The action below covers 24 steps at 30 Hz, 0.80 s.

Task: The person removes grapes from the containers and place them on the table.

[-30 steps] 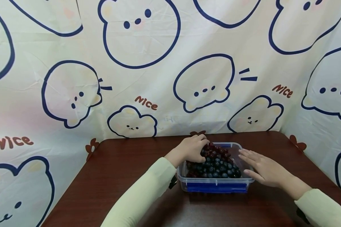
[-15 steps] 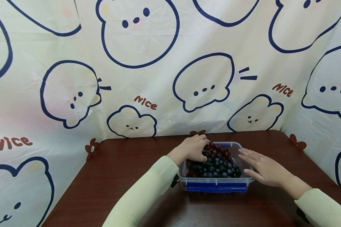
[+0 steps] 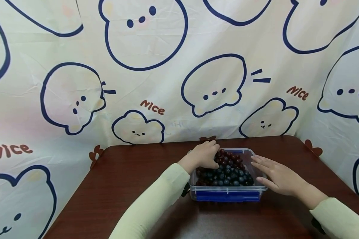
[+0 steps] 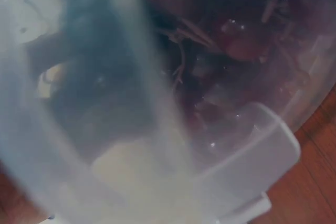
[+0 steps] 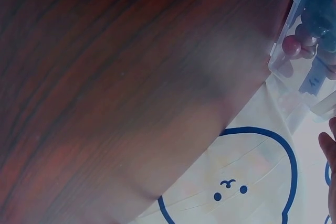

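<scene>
A clear plastic container point(image 3: 227, 188) with blue latches stands on the table, holding red and dark grapes point(image 3: 231, 172). At its left side my left hand point(image 3: 201, 156) reaches over the rim, thumb and fingers curved round part of the grapes; the fingertips are partly hidden. The left wrist view looks through the blurry container wall point(image 4: 247, 161) at red grapes point(image 4: 241, 40) and stems. My right hand point(image 3: 279, 176) lies along the right side of the container, fingers straight, by the rim. Its fingertips point(image 5: 328, 148) show at the right edge of the right wrist view.
The brown wooden table point(image 3: 131, 186) spreads around the container. A cloth backdrop point(image 3: 173, 83) printed with blue-outlined bears hangs behind and at both sides, meeting the table's edges.
My left hand has shifted slightly to the right over the grapes. The right hand stays in place at the container's side. The head view has tilted slightly.
</scene>
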Motion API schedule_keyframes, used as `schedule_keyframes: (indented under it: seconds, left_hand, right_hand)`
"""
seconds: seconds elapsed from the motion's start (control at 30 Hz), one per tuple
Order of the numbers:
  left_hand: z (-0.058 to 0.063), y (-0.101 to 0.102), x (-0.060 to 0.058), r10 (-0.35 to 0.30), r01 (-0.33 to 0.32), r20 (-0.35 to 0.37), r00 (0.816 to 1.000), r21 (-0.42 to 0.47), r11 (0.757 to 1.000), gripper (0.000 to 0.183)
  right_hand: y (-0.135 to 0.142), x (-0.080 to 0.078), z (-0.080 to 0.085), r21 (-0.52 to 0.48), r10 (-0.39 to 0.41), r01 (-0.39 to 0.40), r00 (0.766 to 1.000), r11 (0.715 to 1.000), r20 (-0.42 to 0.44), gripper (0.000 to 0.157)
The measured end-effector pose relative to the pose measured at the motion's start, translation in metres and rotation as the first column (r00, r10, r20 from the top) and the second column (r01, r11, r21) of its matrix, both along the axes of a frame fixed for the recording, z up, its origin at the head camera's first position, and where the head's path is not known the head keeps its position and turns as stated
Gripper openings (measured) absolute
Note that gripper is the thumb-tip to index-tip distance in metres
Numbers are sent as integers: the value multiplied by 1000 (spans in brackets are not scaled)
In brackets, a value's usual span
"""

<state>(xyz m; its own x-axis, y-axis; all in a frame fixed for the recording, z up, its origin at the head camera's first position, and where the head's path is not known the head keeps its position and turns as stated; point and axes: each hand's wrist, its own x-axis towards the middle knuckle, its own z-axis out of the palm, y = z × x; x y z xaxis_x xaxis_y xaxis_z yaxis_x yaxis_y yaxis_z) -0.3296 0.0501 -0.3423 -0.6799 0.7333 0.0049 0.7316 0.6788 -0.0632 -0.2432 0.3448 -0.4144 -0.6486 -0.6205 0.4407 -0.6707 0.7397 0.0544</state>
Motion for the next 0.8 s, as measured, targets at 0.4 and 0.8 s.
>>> schedule_keyframes:
  seconds: [0.4,0.8]
  left_hand:
    - [-2,-2,-1,4,-9,75,997,64,998,50]
    - [-3,3,0,13,-17,66,998,59,998,52]
  right_hand:
    - [0,0,0,-3,-8,8,1000,1000,9,51]
    - [1,0,0,-15,0,1,1000,1000,23,49]
